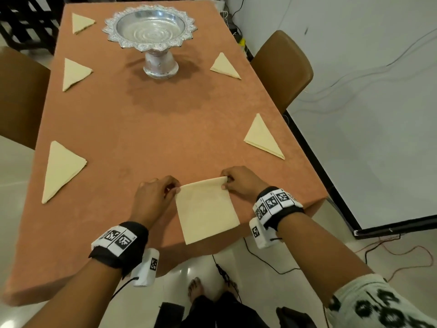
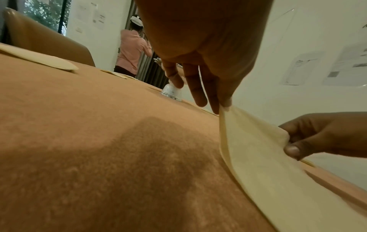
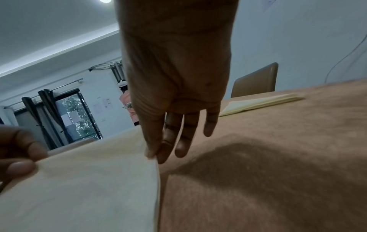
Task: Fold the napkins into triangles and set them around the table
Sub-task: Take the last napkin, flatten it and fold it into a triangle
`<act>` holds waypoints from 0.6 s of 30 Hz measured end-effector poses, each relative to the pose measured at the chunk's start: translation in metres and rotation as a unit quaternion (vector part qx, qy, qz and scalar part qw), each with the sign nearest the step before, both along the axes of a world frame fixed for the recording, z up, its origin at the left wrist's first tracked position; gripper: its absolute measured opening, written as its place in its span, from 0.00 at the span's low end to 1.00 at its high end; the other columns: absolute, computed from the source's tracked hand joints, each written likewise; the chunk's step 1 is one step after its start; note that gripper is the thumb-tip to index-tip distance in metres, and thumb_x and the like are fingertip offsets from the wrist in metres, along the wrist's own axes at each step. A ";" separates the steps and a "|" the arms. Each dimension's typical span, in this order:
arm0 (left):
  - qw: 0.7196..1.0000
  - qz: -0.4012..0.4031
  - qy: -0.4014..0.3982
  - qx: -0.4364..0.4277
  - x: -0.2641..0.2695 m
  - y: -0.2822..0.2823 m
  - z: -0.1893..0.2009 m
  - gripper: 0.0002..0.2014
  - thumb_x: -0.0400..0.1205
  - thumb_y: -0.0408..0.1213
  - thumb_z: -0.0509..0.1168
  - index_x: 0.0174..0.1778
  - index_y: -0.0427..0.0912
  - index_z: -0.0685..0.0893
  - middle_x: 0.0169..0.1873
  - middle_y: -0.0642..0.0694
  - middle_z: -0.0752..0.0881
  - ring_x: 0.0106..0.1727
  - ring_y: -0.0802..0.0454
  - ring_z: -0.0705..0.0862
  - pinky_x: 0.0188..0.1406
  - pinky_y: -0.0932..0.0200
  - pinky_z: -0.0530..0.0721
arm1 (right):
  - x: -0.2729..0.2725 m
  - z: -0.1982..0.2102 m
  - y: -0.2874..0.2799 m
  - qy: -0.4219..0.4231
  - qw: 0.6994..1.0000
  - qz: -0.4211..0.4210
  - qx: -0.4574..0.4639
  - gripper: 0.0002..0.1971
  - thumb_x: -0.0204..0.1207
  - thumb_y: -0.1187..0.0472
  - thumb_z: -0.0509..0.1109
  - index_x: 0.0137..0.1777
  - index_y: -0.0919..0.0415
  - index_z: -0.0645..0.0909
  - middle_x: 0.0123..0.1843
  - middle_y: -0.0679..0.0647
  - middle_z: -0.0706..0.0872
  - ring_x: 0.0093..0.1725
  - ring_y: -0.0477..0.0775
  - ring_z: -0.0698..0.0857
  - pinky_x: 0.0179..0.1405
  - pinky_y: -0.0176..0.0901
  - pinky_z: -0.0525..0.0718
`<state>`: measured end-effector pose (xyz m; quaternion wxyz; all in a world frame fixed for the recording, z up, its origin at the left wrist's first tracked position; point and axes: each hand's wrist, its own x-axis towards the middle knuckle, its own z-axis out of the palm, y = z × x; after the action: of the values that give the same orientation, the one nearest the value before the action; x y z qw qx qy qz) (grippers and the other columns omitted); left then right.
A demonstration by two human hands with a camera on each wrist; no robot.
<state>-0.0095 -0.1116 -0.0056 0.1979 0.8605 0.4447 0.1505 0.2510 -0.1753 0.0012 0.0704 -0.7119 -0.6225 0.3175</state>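
While the square napkin [image 1: 207, 209] lay at the near end of the table [image 1: 142, 129], we held its two far corners, one in each hand. Our left hand [image 1: 153, 195] pinched the left corner between thumb and forefinger, with the other fingers [image 2: 195, 87] pointing down beside it. Our right hand [image 1: 238, 183] pinched the right corner in the same way, the remaining fingers [image 3: 186, 136] hanging just beyond the cloth. Between the two pinches the far edge was lifted a little from the table, while the part nearer to our wrists rested flat and its nearest corner reached the table edge.

We judged the napkin to be light and soft, thin enough to sag between the fingertips, and not slippery. It should be held by the corners, as a hold in the middle would wrinkle it. Both wrists were low and the palms faced downward. Five folded triangles [image 1: 62, 169] already lay well beyond our fingers, around a silver bowl [image 1: 150, 27].
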 end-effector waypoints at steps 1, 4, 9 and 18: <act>1.000 0.001 -0.002 -0.004 -0.003 -0.002 0.002 0.04 0.80 0.43 0.69 0.49 0.51 0.86 0.37 0.52 0.89 0.35 0.54 0.83 0.41 0.56 0.80 | 0.003 0.002 -0.002 0.010 1.000 -0.016 -0.006 0.11 0.73 0.61 0.72 0.32 0.51 0.74 0.34 0.46 0.79 0.40 0.54 0.78 0.42 0.45 0.72; 0.999 0.026 -0.010 -0.017 -0.004 -0.008 0.006 0.05 0.80 0.43 0.70 0.51 0.51 0.86 0.37 0.56 0.89 0.36 0.57 0.84 0.34 0.62 0.76 | 0.000 0.015 0.011 -0.006 0.999 -0.030 -0.016 0.10 0.73 0.62 0.71 0.32 0.53 0.76 0.34 0.47 0.79 0.40 0.55 0.79 0.41 0.45 0.75; 0.990 0.120 0.002 -0.077 -0.006 -0.008 0.003 0.05 0.80 0.43 0.67 0.51 0.55 0.83 0.39 0.58 0.87 0.41 0.55 0.84 0.31 0.61 0.76 | -0.024 0.019 0.072 -0.094 0.994 -0.009 0.058 0.04 0.75 0.63 0.67 0.41 0.57 0.82 0.42 0.54 0.86 0.47 0.59 0.83 0.51 0.48 0.78; 0.975 0.200 0.050 -0.086 -0.028 0.010 -0.012 0.10 0.78 0.42 0.63 0.54 0.53 0.82 0.46 0.51 0.89 0.47 0.46 0.85 0.43 0.51 0.83 | -0.043 -0.003 0.041 -0.127 0.974 0.022 0.186 0.14 0.81 0.61 0.60 0.63 0.50 0.80 0.59 0.47 0.84 0.62 0.53 0.76 0.57 0.50 0.66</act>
<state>-0.0373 -0.1012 -0.0175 0.2149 0.7402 0.6284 0.1050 0.2078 -0.1348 -0.0021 0.1151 -0.7068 -0.6901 0.1049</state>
